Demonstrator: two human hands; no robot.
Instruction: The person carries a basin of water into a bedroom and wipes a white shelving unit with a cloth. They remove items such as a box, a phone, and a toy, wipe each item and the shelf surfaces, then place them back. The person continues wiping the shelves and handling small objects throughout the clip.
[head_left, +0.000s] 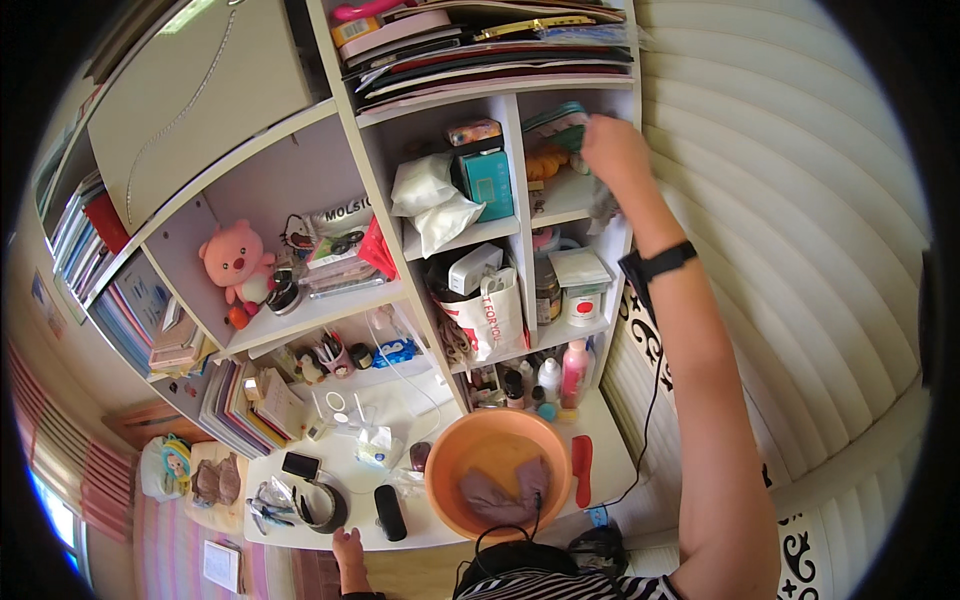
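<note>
My right hand (616, 154) is raised to a small upper cubby (562, 211), its fingers curled beside a blue-green pouch (559, 118). A grey cloth-like thing (603, 206) hangs just below that hand at the cubby's edge; blur hides whether the fingers grip it or the pouch. An orange soft item (546, 163) lies deeper in the cubby. Low at the desk's front edge is my left hand (349, 551), holding nothing, fingers slightly apart, near a dark round headband-like item (330, 510). A mauve cloth (506, 491) lies in water in an orange plastic basin (442, 442).
A red comb (582, 471), a black case (389, 513), a phone (301, 465) and a tissue pack (377, 448) lie on the white desk (450, 534). Bottles, including a pink one (574, 375), stand beneath the shelves. A black cable (646, 435) hangs at the right.
</note>
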